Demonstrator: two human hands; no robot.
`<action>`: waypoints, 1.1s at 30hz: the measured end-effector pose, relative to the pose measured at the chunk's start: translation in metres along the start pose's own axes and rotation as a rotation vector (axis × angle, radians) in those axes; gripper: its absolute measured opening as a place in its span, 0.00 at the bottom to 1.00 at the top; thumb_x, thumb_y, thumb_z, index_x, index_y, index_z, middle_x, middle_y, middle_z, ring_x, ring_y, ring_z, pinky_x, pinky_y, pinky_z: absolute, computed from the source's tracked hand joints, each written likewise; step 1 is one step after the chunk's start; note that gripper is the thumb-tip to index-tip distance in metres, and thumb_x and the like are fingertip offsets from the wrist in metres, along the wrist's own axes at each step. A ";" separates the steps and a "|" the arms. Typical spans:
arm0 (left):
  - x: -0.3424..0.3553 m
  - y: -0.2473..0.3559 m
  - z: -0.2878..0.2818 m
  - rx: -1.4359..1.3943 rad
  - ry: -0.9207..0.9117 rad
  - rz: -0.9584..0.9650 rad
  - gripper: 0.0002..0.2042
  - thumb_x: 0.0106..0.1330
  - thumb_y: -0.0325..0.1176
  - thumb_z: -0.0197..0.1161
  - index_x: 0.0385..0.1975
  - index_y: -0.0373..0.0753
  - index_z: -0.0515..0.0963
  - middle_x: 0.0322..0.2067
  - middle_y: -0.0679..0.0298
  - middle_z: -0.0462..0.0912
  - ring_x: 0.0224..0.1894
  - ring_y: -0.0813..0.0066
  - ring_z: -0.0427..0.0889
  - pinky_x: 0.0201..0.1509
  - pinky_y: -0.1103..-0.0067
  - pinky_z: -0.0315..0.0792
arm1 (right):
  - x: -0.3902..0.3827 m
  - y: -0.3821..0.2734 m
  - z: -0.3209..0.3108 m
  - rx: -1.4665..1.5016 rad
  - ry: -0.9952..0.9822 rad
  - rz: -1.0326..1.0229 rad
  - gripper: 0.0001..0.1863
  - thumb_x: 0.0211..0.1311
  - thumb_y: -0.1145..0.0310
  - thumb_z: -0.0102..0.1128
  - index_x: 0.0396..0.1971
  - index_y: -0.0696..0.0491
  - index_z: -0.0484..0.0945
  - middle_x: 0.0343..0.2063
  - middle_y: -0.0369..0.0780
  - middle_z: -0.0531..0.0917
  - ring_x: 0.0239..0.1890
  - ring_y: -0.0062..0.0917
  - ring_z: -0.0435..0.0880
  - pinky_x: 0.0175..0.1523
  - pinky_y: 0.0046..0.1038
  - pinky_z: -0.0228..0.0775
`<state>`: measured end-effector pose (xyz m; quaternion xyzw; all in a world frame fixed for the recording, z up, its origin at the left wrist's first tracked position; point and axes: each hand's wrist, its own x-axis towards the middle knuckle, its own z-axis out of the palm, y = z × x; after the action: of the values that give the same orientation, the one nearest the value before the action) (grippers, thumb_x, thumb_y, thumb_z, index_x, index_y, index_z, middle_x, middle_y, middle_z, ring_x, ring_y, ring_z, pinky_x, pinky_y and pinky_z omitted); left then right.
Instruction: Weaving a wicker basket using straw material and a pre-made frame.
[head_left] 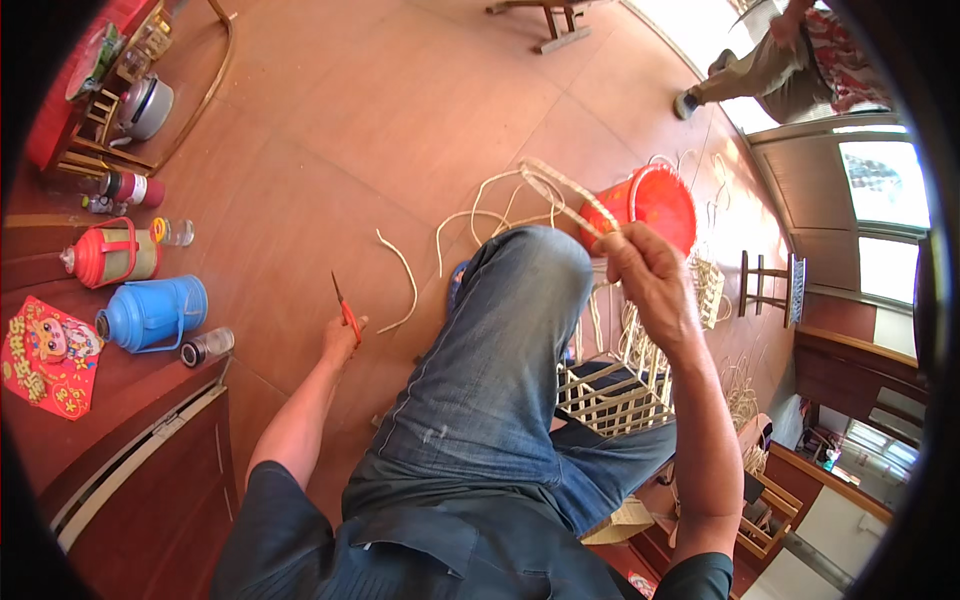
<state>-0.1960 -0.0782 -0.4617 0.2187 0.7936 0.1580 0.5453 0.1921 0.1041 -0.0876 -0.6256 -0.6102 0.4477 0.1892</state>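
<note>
My left hand (341, 340) is closed around the red handles of a pair of scissors (346, 310), whose dark blades point away from me over the floor. Raised above my knee, my right hand (648, 275) pinches a braided strip of pale cane (565, 185) between thumb and fingers. The strip loops up and over to the left, and loose thin strands (455, 215) hang from it near the floor. Beside my right thigh stands an open-weave basket (615, 398) of the same pale strips, partly hidden by my arm and leg. A short cut strand (408, 275) lies on the tiles.
A red bucket (672, 205) stands just beyond my right hand. On the left, a red thermos (105, 252), a blue thermos (165, 310) and a glass jar (208, 346) sit on a wooden cabinet. A small stool (770, 283) is at right; another person (775, 75) sits far right.
</note>
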 end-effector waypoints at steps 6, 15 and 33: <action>-0.084 0.156 -0.011 0.352 0.493 1.026 0.13 0.70 0.34 0.68 0.47 0.33 0.79 0.39 0.48 0.85 0.45 0.43 0.82 0.53 0.56 0.76 | 0.009 -0.009 0.007 0.056 -0.013 -0.022 0.24 0.83 0.50 0.59 0.35 0.57 0.85 0.22 0.31 0.76 0.28 0.15 0.73 0.36 0.23 0.67; -0.131 0.273 0.028 0.392 0.513 1.236 0.23 0.63 0.33 0.70 0.56 0.34 0.75 0.49 0.52 0.84 0.51 0.50 0.82 0.58 0.59 0.73 | -0.007 -0.031 -0.004 0.413 -0.087 0.110 0.23 0.84 0.48 0.54 0.35 0.52 0.81 0.19 0.25 0.68 0.21 0.11 0.61 0.27 0.19 0.49; -0.168 0.322 0.044 0.304 0.525 1.376 0.13 0.71 0.28 0.61 0.52 0.34 0.74 0.40 0.48 0.83 0.44 0.47 0.82 0.53 0.56 0.75 | -0.022 -0.029 -0.004 0.448 -0.106 0.155 0.22 0.83 0.49 0.55 0.34 0.50 0.81 0.19 0.26 0.71 0.20 0.10 0.61 0.27 0.19 0.50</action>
<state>-0.0467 0.1104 -0.1861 0.6934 0.5948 0.3988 0.0799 0.1814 0.0898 -0.0558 -0.5885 -0.4548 0.6175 0.2560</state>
